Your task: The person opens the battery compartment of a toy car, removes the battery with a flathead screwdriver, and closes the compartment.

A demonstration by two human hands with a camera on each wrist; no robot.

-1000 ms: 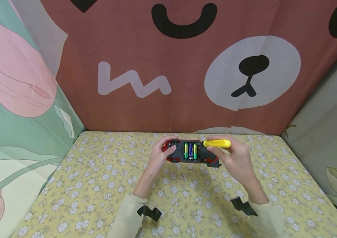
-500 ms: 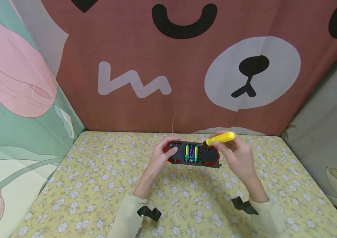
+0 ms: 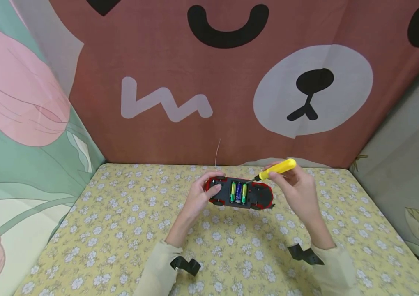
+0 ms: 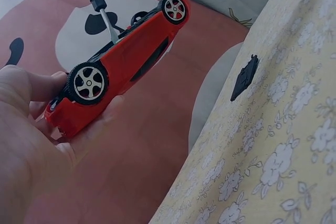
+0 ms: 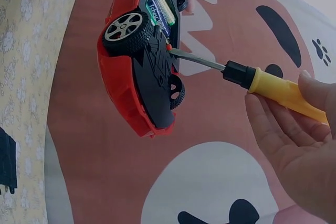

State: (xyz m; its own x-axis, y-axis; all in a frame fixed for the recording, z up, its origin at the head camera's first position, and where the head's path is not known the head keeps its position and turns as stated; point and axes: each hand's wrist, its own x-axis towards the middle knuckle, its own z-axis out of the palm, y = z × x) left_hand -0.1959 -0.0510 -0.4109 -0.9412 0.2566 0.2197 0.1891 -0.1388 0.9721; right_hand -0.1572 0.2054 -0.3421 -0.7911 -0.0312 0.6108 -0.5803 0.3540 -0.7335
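Observation:
My left hand [image 3: 199, 192] grips one end of a red toy car [image 3: 263, 196], thumb on its black underside, and holds it above the table, bottom up. Three batteries [image 3: 238, 192] lie side by side in the uncovered compartment. My right hand [image 3: 300, 193] holds a screwdriver [image 3: 277, 169] by its yellow handle. In the right wrist view the screwdriver's metal shaft [image 5: 199, 59] meets the underside beside the batteries, near a small red spot; exact contact is unclear. The left wrist view shows the car's side and silver-spoked wheels [image 4: 89, 83].
A small black plastic piece, perhaps the battery cover [image 4: 245, 78], lies on the flowered tablecloth [image 3: 128, 230]. Behind the table hangs a bear-print cloth [image 3: 165, 139]. A thin wire [image 3: 217, 154] rises from the car's held end.
The screwdriver's handle has swung up and to the right, now slanting more steeply, with its shaft showing. The car has shifted slightly right and down, still in the left hand.

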